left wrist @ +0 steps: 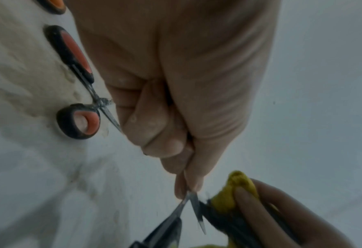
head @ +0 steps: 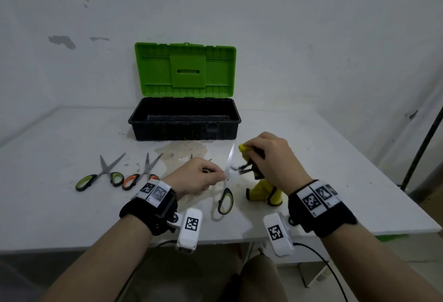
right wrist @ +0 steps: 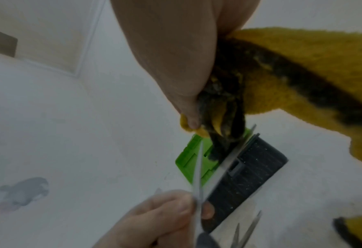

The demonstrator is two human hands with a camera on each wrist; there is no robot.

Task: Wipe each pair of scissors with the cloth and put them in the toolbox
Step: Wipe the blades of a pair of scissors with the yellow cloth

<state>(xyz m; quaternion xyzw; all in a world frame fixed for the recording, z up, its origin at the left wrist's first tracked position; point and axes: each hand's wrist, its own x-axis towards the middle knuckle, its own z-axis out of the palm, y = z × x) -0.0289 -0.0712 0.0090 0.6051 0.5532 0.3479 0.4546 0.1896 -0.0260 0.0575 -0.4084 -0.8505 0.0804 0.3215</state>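
Note:
My left hand [head: 215,177] pinches an opened pair of green-handled scissors [head: 226,196] at the pivot. One blade points up; the handle hangs toward the table. My right hand [head: 251,152] grips a stained yellow cloth [head: 263,192] bunched round the other blade, and the cloth's tail rests on the table. In the left wrist view the fingertips [left wrist: 188,188] pinch the crossed blades [left wrist: 194,208] beside the cloth [left wrist: 235,191]. In the right wrist view the cloth [right wrist: 303,67] sits under my thumb above the blades [right wrist: 198,176]. The toolbox [head: 184,129] stands open behind, green lid upright.
On the white table [head: 72,218], left of my hands, lie a green-handled pair [head: 100,177] and an orange-handled pair [head: 141,174]. Blade tips of a third pair [head: 191,157] show behind my left hand. A stain [head: 182,150] marks the table before the toolbox. The wall stands close behind.

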